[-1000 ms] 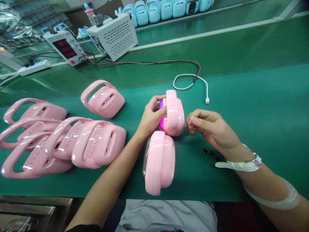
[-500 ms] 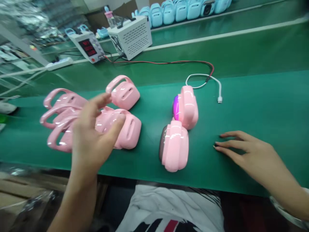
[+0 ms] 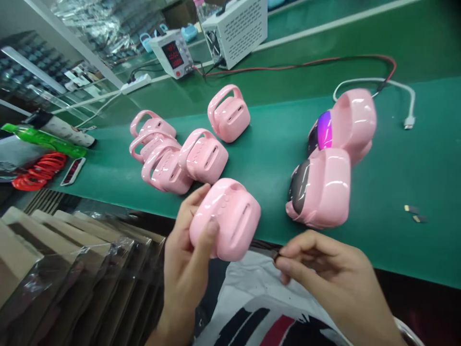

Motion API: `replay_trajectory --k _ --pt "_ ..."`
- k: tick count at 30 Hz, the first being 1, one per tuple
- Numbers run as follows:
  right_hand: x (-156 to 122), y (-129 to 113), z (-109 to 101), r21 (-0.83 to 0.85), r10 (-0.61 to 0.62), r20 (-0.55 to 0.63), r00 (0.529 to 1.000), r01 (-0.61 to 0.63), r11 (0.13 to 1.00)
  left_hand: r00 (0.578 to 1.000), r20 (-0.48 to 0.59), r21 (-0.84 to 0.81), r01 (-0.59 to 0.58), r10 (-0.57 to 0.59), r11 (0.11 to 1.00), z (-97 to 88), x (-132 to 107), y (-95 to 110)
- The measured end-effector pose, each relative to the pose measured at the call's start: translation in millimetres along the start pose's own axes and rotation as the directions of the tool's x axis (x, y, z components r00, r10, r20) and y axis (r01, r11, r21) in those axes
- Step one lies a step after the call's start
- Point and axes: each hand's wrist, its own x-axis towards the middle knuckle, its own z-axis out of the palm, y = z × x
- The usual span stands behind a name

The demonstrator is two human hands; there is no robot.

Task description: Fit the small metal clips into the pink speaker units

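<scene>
My left hand grips a glossy pink speaker shell with a slot and small holes, held over the table's near edge above my lap. My right hand is just right of it, fingers pinched on a tiny dark part that I cannot make out. Two assembled pink speakers stand on the green mat: the near one with a dark face, the far one with a face lit purple.
Several pink shells lie grouped on the mat, one apart. Two small dark chips lie at right. A white USB cable, a power supply and a white box sit behind. Bagged cartons stand at lower left.
My left hand has picked a pink shell from the group and brought it to the table's near edge. My right hand left the mat and now pinches a small part beside it.
</scene>
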Motion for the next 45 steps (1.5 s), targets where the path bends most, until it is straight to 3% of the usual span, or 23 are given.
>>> replay_trajectory --k 3,6,11,18,21,24,27,30,34,45 --pt "11 12 18 0.102 -0.006 -0.03 1.0 0.009 0.995 0.994 0.11 -0.061 -0.004 0.01 0.998 -4.8 -23 -10" --pt "15 19 20 0.096 -0.012 -0.004 1.0 0.013 0.995 0.975 0.179 -0.129 -0.108 0.13 0.986 -3.1 -27 -23" --pt "15 19 23 0.035 -0.048 0.027 0.998 0.047 0.998 0.971 0.143 -0.177 -0.168 0.194 0.97 5.9 -20 -34" --pt "17 5 23 -0.055 -0.075 0.072 0.995 0.079 0.995 0.948 0.187 -0.147 -0.23 0.256 0.962 11.6 -20 -29" --pt "23 10 25 -0.054 -0.093 -0.006 0.996 0.092 0.994 0.972 0.162 -0.167 -0.143 0.17 0.976 12.1 -23 -25" --pt "26 24 27 0.016 -0.083 -0.122 0.989 0.086 0.996 0.993 0.121 -0.264 0.041 -0.009 0.964 12.0 -23 -22" --pt "26 36 26 0.176 -0.058 -0.035 0.998 0.063 0.982 0.984 0.157 -0.386 0.142 -0.086 0.912 10.0 -16 -26" --pt "25 40 25 0.3 -0.024 0.064 0.998 0.004 0.954 0.964 0.241 -0.338 0.187 -0.107 0.922 8.2 -5 -36" --pt "27 38 27 0.337 -0.031 0.058 0.998 0.009 0.942 0.938 0.331 -0.261 0.195 -0.102 0.946 10.4 2 -45" --pt "32 37 26 0.396 0.071 0.11 0.991 -0.109 0.912 0.916 0.354 -0.293 0.302 -0.19 0.907 11.4 -3 -37"
